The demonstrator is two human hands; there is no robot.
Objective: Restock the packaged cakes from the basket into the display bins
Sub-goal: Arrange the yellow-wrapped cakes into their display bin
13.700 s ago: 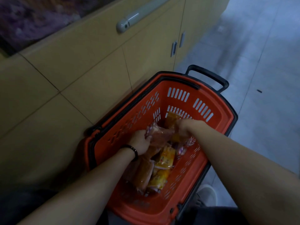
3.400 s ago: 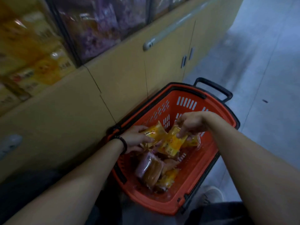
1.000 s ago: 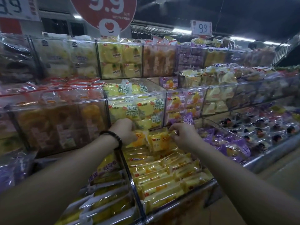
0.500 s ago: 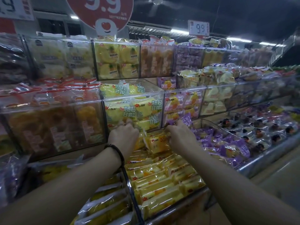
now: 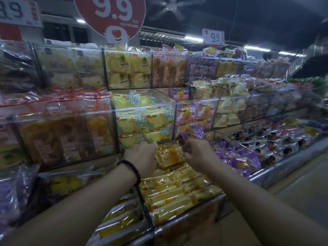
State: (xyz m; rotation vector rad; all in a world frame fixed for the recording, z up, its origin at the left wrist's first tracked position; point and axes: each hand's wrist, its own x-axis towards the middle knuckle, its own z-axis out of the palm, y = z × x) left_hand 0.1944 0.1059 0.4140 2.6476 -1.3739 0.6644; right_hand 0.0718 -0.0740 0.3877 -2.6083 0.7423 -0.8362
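Observation:
A yellow packaged cake [image 5: 168, 155] stands tilted at the back of the low display bin [image 5: 188, 209], on top of rows of the same yellow packs. My left hand [image 5: 142, 158], with a black band on its wrist, grips the pack's left edge. My right hand [image 5: 197, 151] has its fingers curled at the pack's right edge. The basket is out of view.
Clear acrylic bins rise in tiers behind, holding yellow-green packs [image 5: 143, 125], orange packs [image 5: 62, 135] and pink ones [image 5: 193, 116]. Purple packs [image 5: 236, 157] fill the bin to the right, more yellow packs [image 5: 120, 222] the one to the left. A round red 9.9 sign [image 5: 110, 15] hangs above.
Since a second ago both hands have pushed further in and down to the back of the yellow bin. The packs they carried now rest there, against the tier behind.

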